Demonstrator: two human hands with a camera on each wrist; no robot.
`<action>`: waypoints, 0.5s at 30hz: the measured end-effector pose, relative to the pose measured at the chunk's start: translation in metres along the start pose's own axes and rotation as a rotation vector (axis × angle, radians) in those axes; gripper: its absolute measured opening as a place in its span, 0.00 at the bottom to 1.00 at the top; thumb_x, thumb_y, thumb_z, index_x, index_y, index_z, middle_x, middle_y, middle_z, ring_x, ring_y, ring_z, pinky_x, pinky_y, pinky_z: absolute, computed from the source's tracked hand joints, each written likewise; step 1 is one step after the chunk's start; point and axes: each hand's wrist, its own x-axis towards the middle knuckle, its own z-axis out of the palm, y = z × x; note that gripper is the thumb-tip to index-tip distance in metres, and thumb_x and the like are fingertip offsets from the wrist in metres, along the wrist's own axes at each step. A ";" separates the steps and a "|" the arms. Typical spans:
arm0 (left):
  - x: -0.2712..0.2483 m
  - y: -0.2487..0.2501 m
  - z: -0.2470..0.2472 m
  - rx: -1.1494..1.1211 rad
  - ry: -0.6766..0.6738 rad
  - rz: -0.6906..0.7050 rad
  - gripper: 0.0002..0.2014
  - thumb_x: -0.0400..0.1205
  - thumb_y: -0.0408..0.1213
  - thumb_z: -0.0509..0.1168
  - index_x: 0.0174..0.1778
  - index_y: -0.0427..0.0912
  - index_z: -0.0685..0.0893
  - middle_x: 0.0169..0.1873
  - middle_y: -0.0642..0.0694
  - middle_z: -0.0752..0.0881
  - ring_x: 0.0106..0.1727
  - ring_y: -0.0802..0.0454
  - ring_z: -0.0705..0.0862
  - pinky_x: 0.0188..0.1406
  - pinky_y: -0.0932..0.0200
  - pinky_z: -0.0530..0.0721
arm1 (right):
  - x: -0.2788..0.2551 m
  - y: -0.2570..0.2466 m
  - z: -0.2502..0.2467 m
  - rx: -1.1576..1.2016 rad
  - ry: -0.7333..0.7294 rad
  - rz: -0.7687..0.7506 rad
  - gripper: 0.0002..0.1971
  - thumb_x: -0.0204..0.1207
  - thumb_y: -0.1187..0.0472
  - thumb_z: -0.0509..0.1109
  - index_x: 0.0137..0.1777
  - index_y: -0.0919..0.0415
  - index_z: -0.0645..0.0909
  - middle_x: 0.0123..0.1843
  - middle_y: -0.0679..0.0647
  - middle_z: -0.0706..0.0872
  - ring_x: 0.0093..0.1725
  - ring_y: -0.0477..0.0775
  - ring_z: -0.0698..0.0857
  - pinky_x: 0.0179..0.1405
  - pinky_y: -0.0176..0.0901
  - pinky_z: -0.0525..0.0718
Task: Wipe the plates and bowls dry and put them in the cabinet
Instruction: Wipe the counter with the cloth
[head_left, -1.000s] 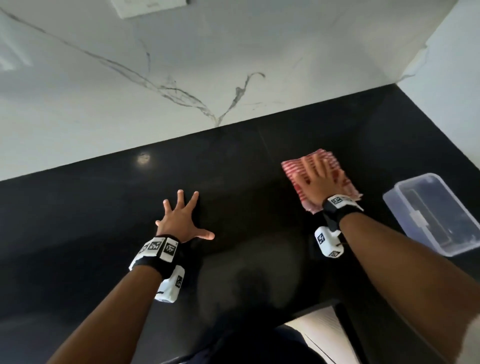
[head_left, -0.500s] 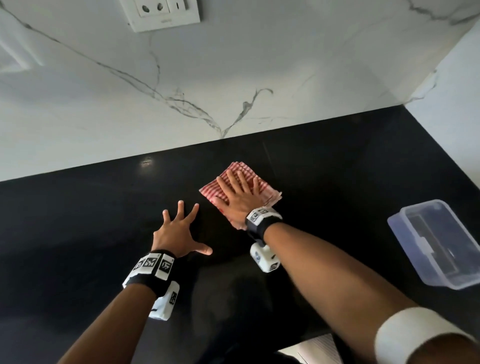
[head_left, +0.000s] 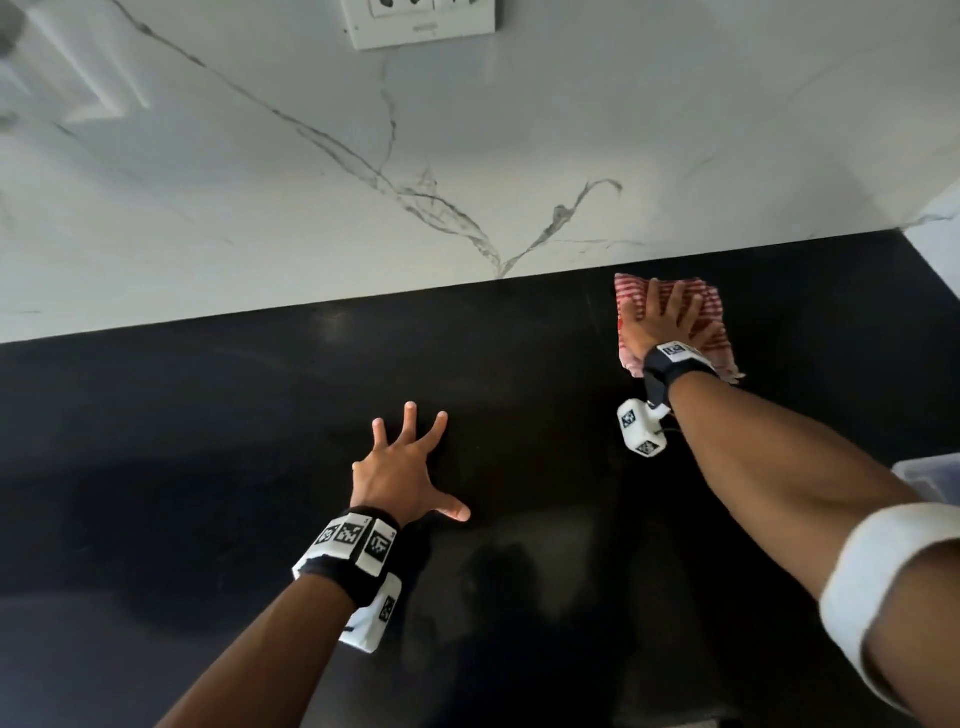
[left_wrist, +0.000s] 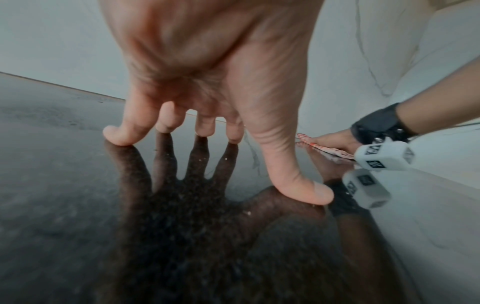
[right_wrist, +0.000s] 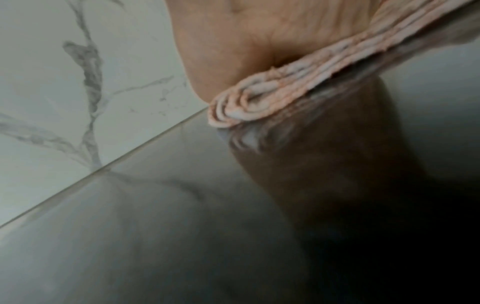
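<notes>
A folded red-and-white striped cloth (head_left: 704, 317) lies on the black countertop (head_left: 208, 441) close to the marble backsplash, at the right. My right hand (head_left: 662, 319) presses flat on it with straight, spread fingers. The right wrist view shows the palm on the cloth's folded edge (right_wrist: 272, 96). My left hand (head_left: 402, 467) rests on the counter in the middle, fingers spread, only the fingertips (left_wrist: 116, 137) touching the glossy surface. The cloth (left_wrist: 327, 149) and the right hand show at the right of the left wrist view. No plates, bowls or cabinet are in sight.
A white marble backsplash (head_left: 363, 208) rises behind the counter, with a white socket plate (head_left: 423, 23) at the top. A clear plastic container (head_left: 930, 475) peeks in at the right edge, behind my right forearm. A side wall closes the counter at the far right.
My right hand slid the cloth left toward the middle, then back to the right and further toward the backsplash. The left hand stayed planted. The camera tilted up, showing more wall.
</notes>
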 end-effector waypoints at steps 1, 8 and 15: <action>0.000 0.000 0.000 -0.001 -0.002 0.002 0.71 0.61 0.74 0.79 0.89 0.71 0.35 0.91 0.53 0.34 0.91 0.29 0.39 0.72 0.27 0.82 | -0.002 -0.015 0.002 -0.006 0.010 -0.018 0.37 0.87 0.38 0.49 0.90 0.46 0.35 0.91 0.55 0.32 0.89 0.65 0.32 0.83 0.76 0.34; 0.001 -0.001 0.000 -0.020 -0.002 -0.014 0.71 0.59 0.73 0.81 0.89 0.71 0.38 0.92 0.54 0.35 0.92 0.30 0.40 0.73 0.26 0.80 | -0.056 -0.155 0.061 -0.079 -0.151 -0.418 0.38 0.87 0.44 0.50 0.89 0.46 0.32 0.89 0.54 0.28 0.87 0.67 0.29 0.81 0.73 0.26; -0.001 -0.002 0.004 -0.067 0.025 -0.018 0.70 0.60 0.73 0.81 0.88 0.74 0.37 0.91 0.57 0.33 0.92 0.36 0.37 0.78 0.26 0.75 | -0.098 -0.197 0.087 -0.236 -0.301 -0.727 0.32 0.87 0.33 0.40 0.88 0.37 0.36 0.90 0.43 0.31 0.88 0.53 0.30 0.84 0.65 0.27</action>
